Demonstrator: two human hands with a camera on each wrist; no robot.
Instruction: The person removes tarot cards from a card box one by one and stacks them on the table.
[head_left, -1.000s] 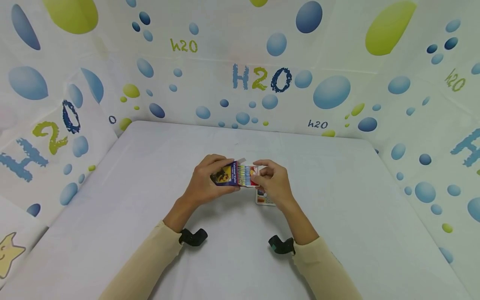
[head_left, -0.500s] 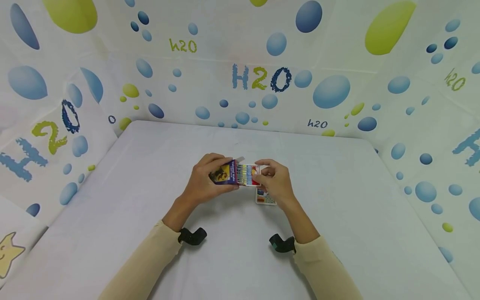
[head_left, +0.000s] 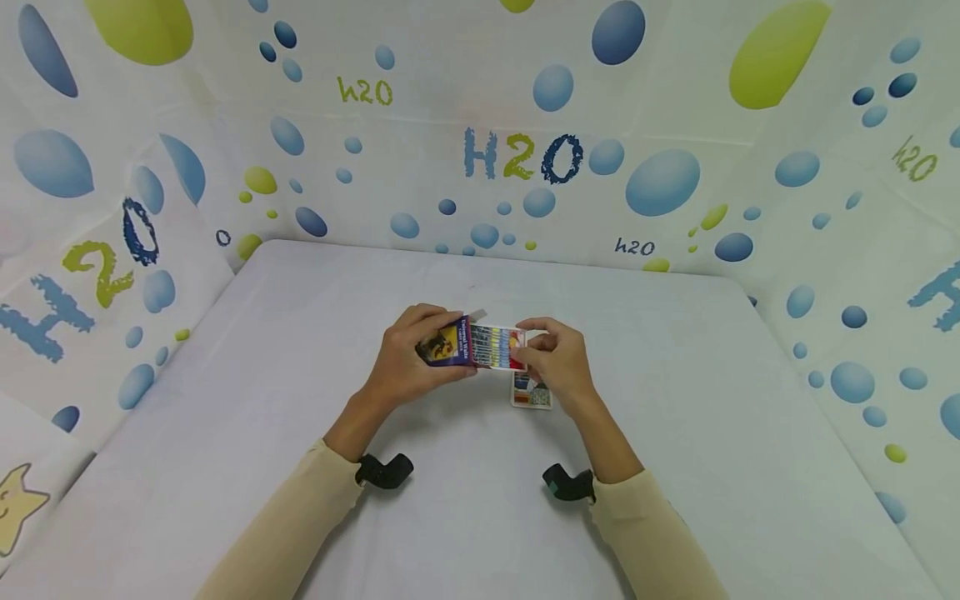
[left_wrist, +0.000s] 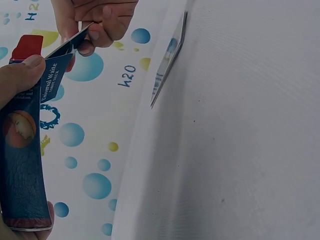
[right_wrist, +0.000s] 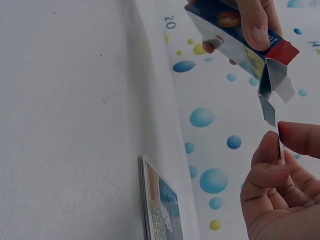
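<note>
My left hand [head_left: 405, 358] grips a dark blue tarot card box [head_left: 447, 346], with the thumb at its printed end in the left wrist view. "Universal Waite Tarot Deck" is lettered on the box [left_wrist: 22, 165]. Part of a colourful card [head_left: 492, 347] sticks out from the box's right end. Its outer edge is pinched between thumb and fingers of my right hand [head_left: 558, 362]. In the right wrist view, the raised flap [right_wrist: 278, 75] of the box hides part of the card. Below the right hand, a small stack of cards [head_left: 532, 393] lies face up on the table.
A white cloth covers the table [head_left: 300, 333], which meets a patterned curtain [head_left: 420, 167] at the back and sides. Each wrist wears a black camera mount, the left mount [head_left: 386, 472] and the right mount [head_left: 567, 483].
The card has slid further right out of the box, drawn by my right hand. My left hand and the box have shifted slightly left and up. More of the stack shows.
</note>
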